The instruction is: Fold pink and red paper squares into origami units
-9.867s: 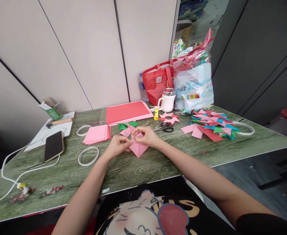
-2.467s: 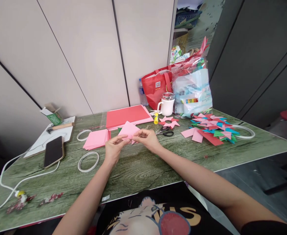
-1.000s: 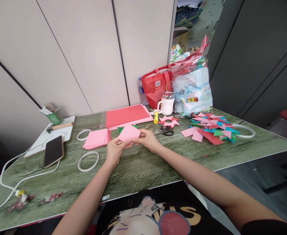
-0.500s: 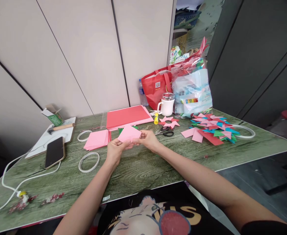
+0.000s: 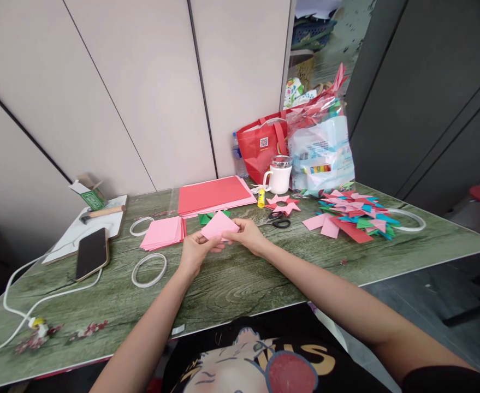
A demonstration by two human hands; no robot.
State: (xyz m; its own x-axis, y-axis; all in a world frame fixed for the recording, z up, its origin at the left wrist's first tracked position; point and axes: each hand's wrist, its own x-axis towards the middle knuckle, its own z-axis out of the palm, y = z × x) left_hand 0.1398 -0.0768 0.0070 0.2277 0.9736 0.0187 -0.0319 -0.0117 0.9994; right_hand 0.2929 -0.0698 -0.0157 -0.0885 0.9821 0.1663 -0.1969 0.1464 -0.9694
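Observation:
A piece of pink paper is held just above the table between both hands, one corner pointing away from me. My left hand pinches its left side, and my right hand pinches its right side with the thumb on top. Behind the paper lies a green folded paper, partly hidden by it. Left of my left hand is a stack of pink paper squares. Black-handled scissors lie beyond my right hand. A star-shaped ring of pink and red folded pieces is behind them.
Large red and pink sheets lie at the back, near a glue stick and white mug. A pile of folded papers is at right. Tape rolls, a phone and a hammer are at left.
Both hands have shifted very slightly with the pink paper, a little to the right. More of the green folded paper shows behind it.

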